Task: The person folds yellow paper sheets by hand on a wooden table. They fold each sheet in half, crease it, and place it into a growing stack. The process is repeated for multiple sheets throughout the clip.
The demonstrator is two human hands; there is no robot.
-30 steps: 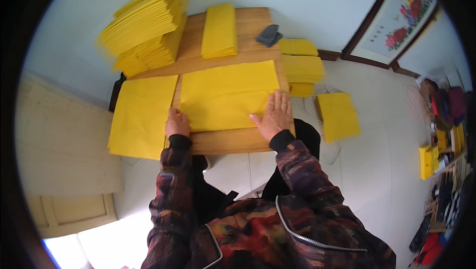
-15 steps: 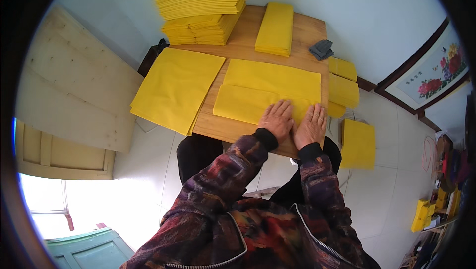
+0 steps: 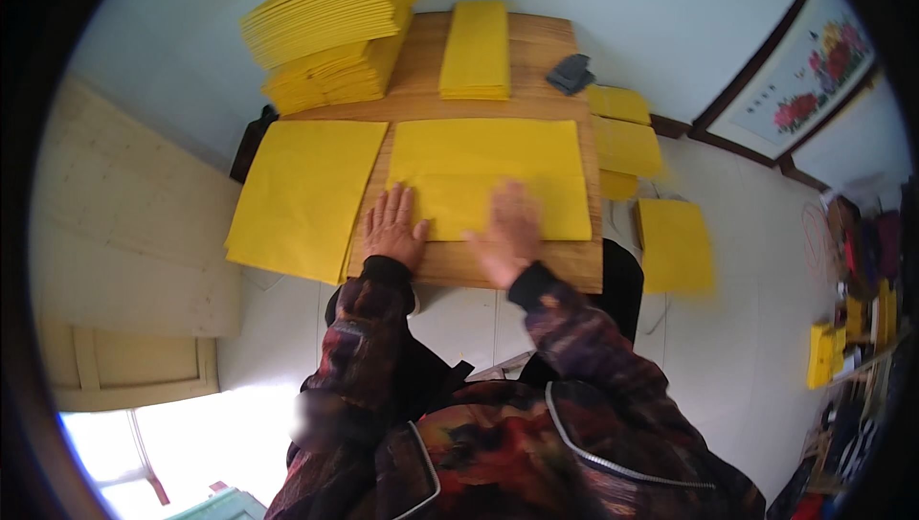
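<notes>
In front of me lies a yellow sheet (image 3: 488,146) that looks like felt or thick paper, its near part folded over toward the far side. My left hand (image 3: 392,230) rests flat with fingers stretched at the sheet's near left corner, partly on the wood. Over the near edge, right of the middle, my right hand (image 3: 510,233) is spread and blurred by motion. Neither hand grips anything. Left of the folded sheet, flat yellow sheets (image 3: 304,196) overlap the edge of the wooden table (image 3: 459,266).
Tall piles of folded yellow pieces (image 3: 330,36) stand at the back left. A smaller folded stack (image 3: 476,51) and a dark grey cloth (image 3: 571,74) lie along the back. Beyond the right edge sit more yellow stacks (image 3: 627,146). A framed flower picture (image 3: 799,75) leans at right.
My left hand has moved left, from the sheet's middle to its left corner. My right hand has shifted left from the right end. The fold now lies flatter, and the whole view has turned slightly.
</notes>
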